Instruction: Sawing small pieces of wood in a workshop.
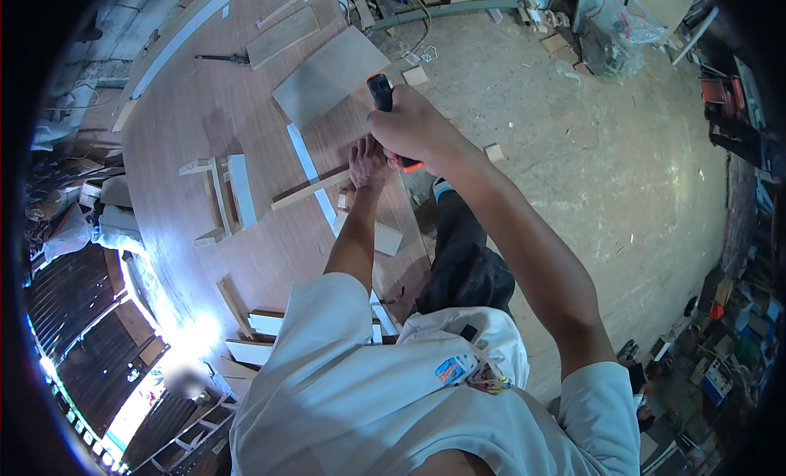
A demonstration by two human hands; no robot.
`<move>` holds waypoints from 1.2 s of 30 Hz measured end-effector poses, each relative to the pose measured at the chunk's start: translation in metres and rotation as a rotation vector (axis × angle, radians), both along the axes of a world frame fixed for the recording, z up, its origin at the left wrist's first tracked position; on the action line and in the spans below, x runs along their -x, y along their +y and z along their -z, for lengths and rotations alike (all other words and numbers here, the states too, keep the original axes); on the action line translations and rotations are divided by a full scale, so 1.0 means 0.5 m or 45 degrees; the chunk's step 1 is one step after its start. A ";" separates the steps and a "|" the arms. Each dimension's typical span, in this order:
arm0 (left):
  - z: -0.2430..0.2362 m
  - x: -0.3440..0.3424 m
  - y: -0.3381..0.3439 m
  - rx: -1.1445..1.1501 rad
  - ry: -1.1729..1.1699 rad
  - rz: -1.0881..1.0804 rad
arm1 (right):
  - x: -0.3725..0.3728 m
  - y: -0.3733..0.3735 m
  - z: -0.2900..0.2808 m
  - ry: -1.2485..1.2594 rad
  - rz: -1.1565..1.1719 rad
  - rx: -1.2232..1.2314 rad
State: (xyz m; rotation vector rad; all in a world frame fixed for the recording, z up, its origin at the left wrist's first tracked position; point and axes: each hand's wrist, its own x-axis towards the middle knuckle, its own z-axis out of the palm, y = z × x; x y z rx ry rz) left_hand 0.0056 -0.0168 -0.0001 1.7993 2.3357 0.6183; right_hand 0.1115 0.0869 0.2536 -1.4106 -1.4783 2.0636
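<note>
My right hand (405, 120) is closed on a black-and-orange tool (379, 91) near the right edge of the wooden tabletop (180, 124); its working end is hidden. Just left of it, my left hand (367, 163) rests with curled fingers on a narrow wooden strip (311, 188) that crosses a long white strip (299, 153) lying on the top. Small wood blocks and a pale offcut (385, 239) lie below my left hand. A grey board (327, 71) lies just beyond both hands.
A small wooden frame (217, 198) stands on the left of the tabletop, with more battens (233, 304) toward me and a dark tool (221, 58) at the back. On the floor are loose blocks (494, 153) and a plastic bag (622, 42); piled clutter (720, 369) lines the right.
</note>
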 end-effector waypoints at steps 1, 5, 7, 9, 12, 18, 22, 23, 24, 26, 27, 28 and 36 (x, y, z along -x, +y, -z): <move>0.013 0.000 -0.008 0.003 -0.009 0.017 | 0.000 -0.006 0.022 -0.009 0.017 0.003; 0.066 -0.030 0.042 0.328 0.138 0.143 | 0.009 0.022 0.139 -0.167 0.060 -0.188; 0.120 0.022 0.020 0.362 0.132 0.088 | 0.044 0.003 0.138 -0.097 0.018 -0.279; 0.157 0.139 -0.044 -0.190 -1.038 -0.044 | 0.107 -0.028 0.081 -0.037 -0.066 -0.378; 0.068 -0.015 0.025 0.126 -0.106 0.065 | 0.010 0.016 0.106 -0.166 0.026 -0.292; 0.039 0.015 0.005 0.312 0.319 0.099 | 0.011 0.008 0.008 -0.043 -0.067 -0.132; 0.015 0.000 0.023 0.156 0.033 0.050 | 0.006 0.013 0.095 -0.117 0.019 -0.205; 0.011 -0.004 0.031 0.251 -0.124 0.028 | 0.008 0.013 0.129 -0.163 0.139 -0.249; 0.012 -0.004 0.035 0.247 -0.116 0.026 | 0.017 0.016 0.145 -0.155 0.139 -0.253; 0.021 -0.006 0.031 0.255 -0.050 -0.011 | 0.030 0.014 0.146 -0.234 0.161 -0.215; 0.026 -0.006 0.031 0.258 -0.049 -0.005 | 0.024 0.020 0.148 -0.234 0.167 -0.212; 0.036 0.002 0.023 0.182 -0.105 -0.020 | 0.019 0.025 0.117 -0.163 0.046 -0.145; 0.090 -0.013 0.037 0.457 0.013 0.125 | -0.005 0.007 0.203 -0.218 0.237 -0.324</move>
